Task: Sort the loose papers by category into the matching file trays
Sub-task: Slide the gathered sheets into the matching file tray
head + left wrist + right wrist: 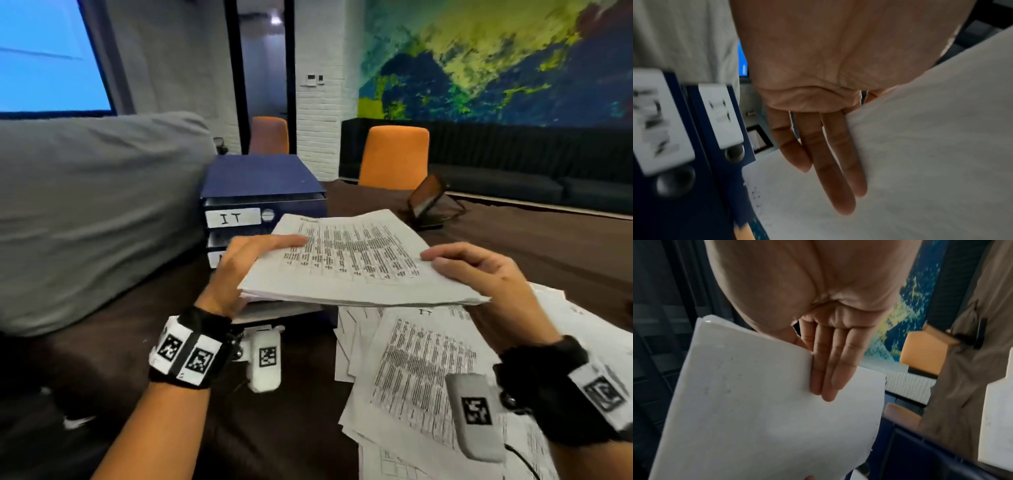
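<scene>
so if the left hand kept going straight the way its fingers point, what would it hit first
Likely the blue file tray unit: the left hand, holding the paper stack, points at the fronts below the IT label. Depth is unclear.

Stack of papers [356, 260]: thin matt white sheets, black print on top face, underside plain and smooth in both wrist views. Held between left hand [246, 263] and right hand [479, 270], thumbs on top, fingers [830, 162] flat underneath.

Loose papers [421, 370] right of the file trays: same matt printed paper.

File trays [260, 185]: dark blue, matt, board-like top; white label [233, 217] with handwritten "IT"; round shiny metal-looking stud [268, 215] beside the label.

Table cover [294, 425] under the trays: dark brown cloth, matt, soft folds.

Left of the trays: grey cloth [92, 212], matt.

Behind the trays: orange chairs [394, 156], matt.
</scene>
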A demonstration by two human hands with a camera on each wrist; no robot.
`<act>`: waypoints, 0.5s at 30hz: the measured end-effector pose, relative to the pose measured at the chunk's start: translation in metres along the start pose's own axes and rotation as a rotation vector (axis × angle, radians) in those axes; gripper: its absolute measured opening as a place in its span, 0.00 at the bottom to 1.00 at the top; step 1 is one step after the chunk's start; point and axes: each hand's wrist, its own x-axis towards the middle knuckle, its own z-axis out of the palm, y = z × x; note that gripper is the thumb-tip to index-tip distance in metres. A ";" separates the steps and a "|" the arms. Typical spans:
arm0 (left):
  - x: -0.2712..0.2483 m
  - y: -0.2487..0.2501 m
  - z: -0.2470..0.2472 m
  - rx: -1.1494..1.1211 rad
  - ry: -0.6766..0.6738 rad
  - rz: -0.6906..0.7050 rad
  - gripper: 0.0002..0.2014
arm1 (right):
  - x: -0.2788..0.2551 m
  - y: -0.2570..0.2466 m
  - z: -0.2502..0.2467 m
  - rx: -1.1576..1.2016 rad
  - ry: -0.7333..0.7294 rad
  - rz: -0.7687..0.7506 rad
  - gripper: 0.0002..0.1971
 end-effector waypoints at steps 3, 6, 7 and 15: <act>-0.014 -0.004 -0.027 -0.055 0.072 -0.013 0.19 | 0.009 0.009 0.024 0.036 -0.058 0.012 0.07; -0.027 -0.004 -0.043 -0.042 0.048 0.094 0.20 | 0.016 0.016 0.043 0.030 -0.109 0.027 0.07; -0.030 -0.009 -0.047 -0.084 0.044 0.062 0.22 | 0.018 0.018 0.049 0.026 -0.123 0.031 0.08; -0.036 -0.016 -0.047 -0.535 0.290 -0.345 0.12 | 0.042 0.030 0.083 -0.012 -0.138 0.123 0.13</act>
